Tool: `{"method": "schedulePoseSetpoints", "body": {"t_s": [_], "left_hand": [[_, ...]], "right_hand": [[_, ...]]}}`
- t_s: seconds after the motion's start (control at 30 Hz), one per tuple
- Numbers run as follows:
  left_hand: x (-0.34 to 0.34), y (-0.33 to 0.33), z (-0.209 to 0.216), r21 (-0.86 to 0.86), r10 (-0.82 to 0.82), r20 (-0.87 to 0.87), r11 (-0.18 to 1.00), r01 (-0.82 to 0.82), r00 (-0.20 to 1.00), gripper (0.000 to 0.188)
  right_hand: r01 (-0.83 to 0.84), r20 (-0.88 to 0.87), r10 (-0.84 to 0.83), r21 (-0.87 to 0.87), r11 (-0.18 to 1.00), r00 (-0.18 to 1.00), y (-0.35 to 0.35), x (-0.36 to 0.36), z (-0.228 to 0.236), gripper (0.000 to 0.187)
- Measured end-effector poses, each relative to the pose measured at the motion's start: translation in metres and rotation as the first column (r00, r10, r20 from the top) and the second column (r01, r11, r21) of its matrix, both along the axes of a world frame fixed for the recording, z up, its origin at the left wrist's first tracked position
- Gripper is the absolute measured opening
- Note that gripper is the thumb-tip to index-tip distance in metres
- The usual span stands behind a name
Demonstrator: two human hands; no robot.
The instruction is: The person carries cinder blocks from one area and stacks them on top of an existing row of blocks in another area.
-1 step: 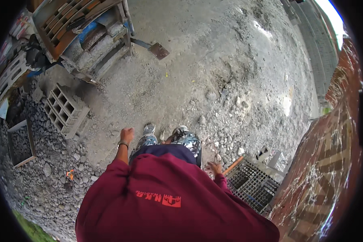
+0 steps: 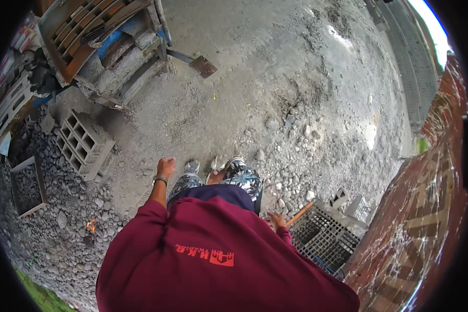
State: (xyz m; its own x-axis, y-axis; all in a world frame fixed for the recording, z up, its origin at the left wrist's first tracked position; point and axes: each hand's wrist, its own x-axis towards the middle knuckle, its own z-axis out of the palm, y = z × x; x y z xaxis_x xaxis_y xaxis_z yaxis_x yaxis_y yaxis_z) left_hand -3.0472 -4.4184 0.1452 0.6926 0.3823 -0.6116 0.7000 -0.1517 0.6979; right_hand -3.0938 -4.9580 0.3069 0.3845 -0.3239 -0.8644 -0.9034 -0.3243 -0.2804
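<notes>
One orange stick [image 2: 300, 213] slants to the right of the person [image 2: 218, 281], along the edge of a grey lattice crate [image 2: 317, 230]. The right hand [image 2: 277, 219] is just beside the stick, fingers loosely spread; contact cannot be told. The left hand [image 2: 166, 167] hangs near the patterned trousers [image 2: 243, 180], fingers curled inward; whether they close fully cannot be told. Farther left stand hollow concrete blocks [image 2: 91, 151], then a rectangular frame [image 2: 40, 179] on gravel [image 2: 62, 244]. Ahead, a flat brown plate [image 2: 203, 66] shows beside a cluttered stand [image 2: 130, 70].
</notes>
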Motion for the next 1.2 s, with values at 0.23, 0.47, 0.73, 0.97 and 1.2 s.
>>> {"method": "schedulePoseSetpoints", "body": {"t_s": [0.23, 0.47, 0.73, 0.97, 1.2], "left_hand": [[0.309, -0.013, 0.079, -0.131, 0.183, 0.063, 0.976, -0.174, 0.981, 0.03], [0.434, -0.014, 0.095, -0.141, 0.069, -0.322, 0.983, -0.12, 0.944, 0.036], [0.553, 0.01, 0.102, -0.053, 0.329, -0.349, 0.928, -0.369, 0.877, 0.03], [0.667, 0.102, 0.023, 0.131, 0.186, -0.246, 0.979, -0.157, 0.951, 0.03], [0.895, 0.257, 0.037, 0.152, 0.542, 0.137, 0.816, -0.558, 0.83, 0.034]], "right_hand": [[0.074, -0.042, -0.073, 0.011, 0.997, 0.996, -0.014, 0.169, -0.006, 0.038], [-0.005, 0.165, -0.006, 0.068, 0.998, 0.986, 0.002, 0.526, 0.001, 0.038], [-0.41, 0.501, 0.34, 0.033, 0.911, 0.796, 0.083, 0.957, 0.016, 0.052], [-0.537, 0.407, 0.444, 0.146, 0.831, 0.798, 0.245, 1.109, 0.026, 0.047], [-0.918, 0.175, 0.901, 0.102, 0.384, 0.396, 0.342, 1.201, -0.028, 0.033]]}}
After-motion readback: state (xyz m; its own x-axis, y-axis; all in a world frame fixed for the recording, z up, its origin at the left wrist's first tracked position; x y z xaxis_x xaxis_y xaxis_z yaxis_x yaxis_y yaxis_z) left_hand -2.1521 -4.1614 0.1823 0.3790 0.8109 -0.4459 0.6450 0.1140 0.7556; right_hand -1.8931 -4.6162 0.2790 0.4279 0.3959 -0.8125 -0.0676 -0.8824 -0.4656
